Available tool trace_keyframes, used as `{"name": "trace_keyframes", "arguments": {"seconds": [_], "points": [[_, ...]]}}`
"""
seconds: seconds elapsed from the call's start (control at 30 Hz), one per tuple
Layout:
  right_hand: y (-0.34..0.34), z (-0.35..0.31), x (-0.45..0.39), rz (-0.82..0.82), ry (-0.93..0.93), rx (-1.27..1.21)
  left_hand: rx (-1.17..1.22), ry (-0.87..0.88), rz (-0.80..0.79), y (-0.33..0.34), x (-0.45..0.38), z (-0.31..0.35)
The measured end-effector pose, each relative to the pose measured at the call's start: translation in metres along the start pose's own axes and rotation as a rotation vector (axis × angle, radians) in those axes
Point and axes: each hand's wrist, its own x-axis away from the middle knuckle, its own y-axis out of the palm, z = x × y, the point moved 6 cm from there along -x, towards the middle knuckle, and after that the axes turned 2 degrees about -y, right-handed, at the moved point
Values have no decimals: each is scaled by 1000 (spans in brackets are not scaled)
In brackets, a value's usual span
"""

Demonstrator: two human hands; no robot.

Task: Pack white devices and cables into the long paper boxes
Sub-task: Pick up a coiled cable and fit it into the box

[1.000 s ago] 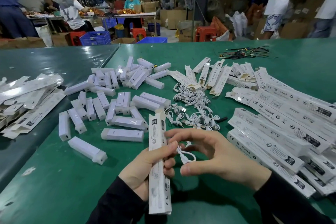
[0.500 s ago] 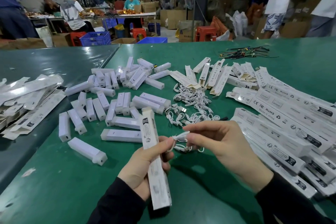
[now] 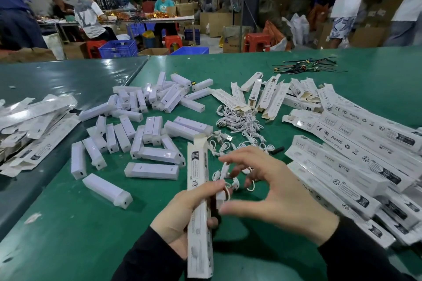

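Left hand (image 3: 182,217) grips box (image 3: 199,203) near table's front edge; right hand (image 3: 269,191), fingers now spread, has brought cable (image 3: 225,180) to box side, insertion next.

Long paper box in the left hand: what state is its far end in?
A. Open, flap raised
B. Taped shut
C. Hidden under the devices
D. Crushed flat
A: the box in the left hand points away from the camera, and its far end stands open with the flap up.
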Motion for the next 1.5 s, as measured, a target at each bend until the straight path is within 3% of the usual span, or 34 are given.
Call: {"name": "trace_keyframes", "arguments": {"seconds": [0.1,0.43,0.57,0.7,0.8,0.9,1.0,1.27,1.5], "points": [[6,-5,0,31,-83,182,62,-20,9,0,0,0],[15,-4,4,83,1,127,138,-4,13,-1,-3,-2],[8,-2,2,102,25,48,182,32,11,-2,-2,2],[3,5,1,104,93,-202,184,87,-25,-1,-1,7],[0,8,-1,115,145,-399,81,138,-12,-2,-2,10],[-16,12,-4,237,186,-541,-123,194,41,-4,-2,11],[-37,15,-5,352,175,-542,-341,148,-50,4,1,2],[-44,24,-3,59,276,-184,-509,25,-266,14,4,-13],[-48,19,2,-115,270,-59,-529,-13,-269,11,5,-15]]}}
